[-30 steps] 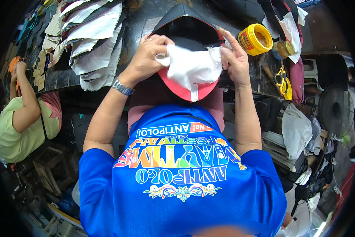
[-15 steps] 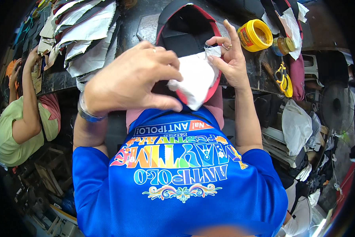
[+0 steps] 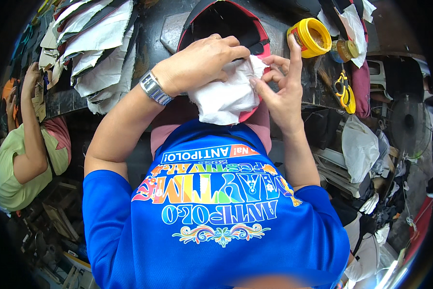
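Note:
A white cloth piece with frayed edges lies bunched over the near part of a black, red-edged piece curved into a loop, like a shoe upper, at the table's front edge. From the left, my left hand reaches across the cloth, its bent fingers closed on the cloth's upper part; the fingertips are partly hidden. At the opposite side, my right hand pinches the cloth's right edge between thumb and fingers, with the index finger raised.
An open yellow tub of brownish paste stands right of my hands, beside a small jar and yellow-handled scissors. Cloth-backed black pieces are stacked on the left. Another person in a light green shirt works at far left.
My left hand has moved right and up onto the cloth, closing on it. The cloth has shifted left and bunched up. My right hand stays at its right edge.

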`<action>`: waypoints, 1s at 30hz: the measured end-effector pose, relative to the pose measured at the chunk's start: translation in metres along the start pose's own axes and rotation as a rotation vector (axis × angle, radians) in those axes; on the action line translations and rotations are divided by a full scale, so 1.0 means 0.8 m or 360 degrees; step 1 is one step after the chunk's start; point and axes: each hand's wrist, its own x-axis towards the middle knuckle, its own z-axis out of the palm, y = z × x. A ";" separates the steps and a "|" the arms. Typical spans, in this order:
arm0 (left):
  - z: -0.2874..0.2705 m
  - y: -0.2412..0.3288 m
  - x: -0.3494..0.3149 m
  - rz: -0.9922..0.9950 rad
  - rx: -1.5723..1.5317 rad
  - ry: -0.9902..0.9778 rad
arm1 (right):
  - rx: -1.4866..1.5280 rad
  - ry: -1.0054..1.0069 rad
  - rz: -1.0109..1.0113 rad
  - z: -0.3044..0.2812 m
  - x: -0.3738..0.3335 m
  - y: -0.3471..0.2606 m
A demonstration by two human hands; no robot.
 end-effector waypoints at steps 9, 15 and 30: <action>0.015 0.033 -0.013 -0.0141 0.0269 -0.0106 | 0.0300 0.0058 0.0240 -0.040 0.018 0.025; 0.031 0.053 -0.018 -0.0203 0.0456 -0.0045 | -0.0299 0.0243 -0.0098 -0.028 0.020 0.028; 0.044 0.057 -0.022 -0.0218 0.0509 0.0057 | -0.0517 0.0484 -0.0294 0.009 0.034 0.046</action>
